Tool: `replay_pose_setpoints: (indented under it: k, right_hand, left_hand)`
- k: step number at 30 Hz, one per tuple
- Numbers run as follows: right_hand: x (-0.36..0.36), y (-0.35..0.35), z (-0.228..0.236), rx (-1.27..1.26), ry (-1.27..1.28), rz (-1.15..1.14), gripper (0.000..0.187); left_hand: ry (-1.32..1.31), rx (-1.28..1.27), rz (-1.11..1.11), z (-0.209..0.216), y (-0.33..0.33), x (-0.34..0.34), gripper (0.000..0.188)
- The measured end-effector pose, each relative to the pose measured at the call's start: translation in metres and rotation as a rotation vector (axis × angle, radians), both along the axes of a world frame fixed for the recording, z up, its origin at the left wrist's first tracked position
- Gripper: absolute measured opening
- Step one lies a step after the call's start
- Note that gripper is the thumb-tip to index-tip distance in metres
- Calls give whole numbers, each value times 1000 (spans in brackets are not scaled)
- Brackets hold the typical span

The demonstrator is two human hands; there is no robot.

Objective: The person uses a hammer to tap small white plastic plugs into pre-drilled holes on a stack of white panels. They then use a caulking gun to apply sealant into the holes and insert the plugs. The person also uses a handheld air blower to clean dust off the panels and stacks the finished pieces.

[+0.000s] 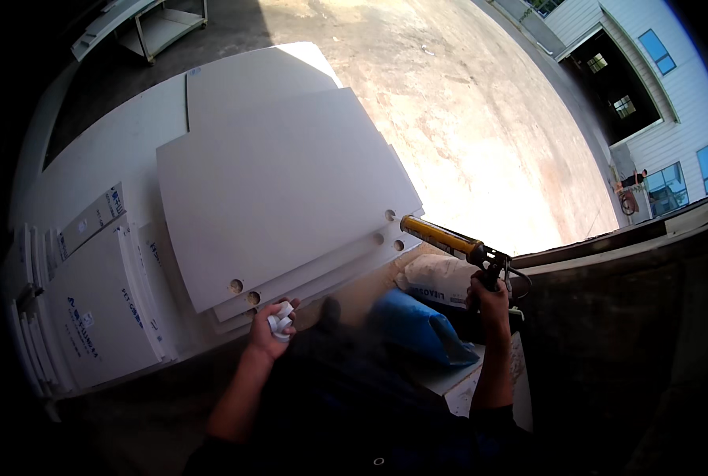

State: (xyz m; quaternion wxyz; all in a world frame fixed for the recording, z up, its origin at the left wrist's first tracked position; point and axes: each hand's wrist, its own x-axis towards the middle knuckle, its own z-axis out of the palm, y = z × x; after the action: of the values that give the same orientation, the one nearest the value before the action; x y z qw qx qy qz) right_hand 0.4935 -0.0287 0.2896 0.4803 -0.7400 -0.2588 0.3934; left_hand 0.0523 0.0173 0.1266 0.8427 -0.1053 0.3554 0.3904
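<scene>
Caulk gun (447, 239) gripped in right hand (490, 299), fingers clamped round the handle and trigger, barrel slanted up and away to the left, nozzle close to the corner of the board stack (278, 198). Small white plastic pieces (281, 320) pinched in left hand (271, 331), fingers curled shut about them, just below the near edge of the stack. Hands held well apart, left one low and nearer the body, right one further out. Stack made of white boards (290, 278) fanned slightly, round holes (236, 285) showing along the near edges, just above the left hand. White sack (437, 278) and blue bag (421, 329) lying between the two hands, closer to the right. More white panels (92, 317) leaning on edge left of the left hand. Sunlit concrete floor (465, 119) beyond the gun. Dark wall (623, 317) right of the right hand.
</scene>
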Motion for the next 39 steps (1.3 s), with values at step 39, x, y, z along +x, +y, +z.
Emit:
replay_pose_setpoints:
  k: [39]
  right_hand:
    - [-25, -50, -28, 36, 79, -2, 16]
  left_hand:
    - [-1, 12, -3, -1, -3, -26, 23]
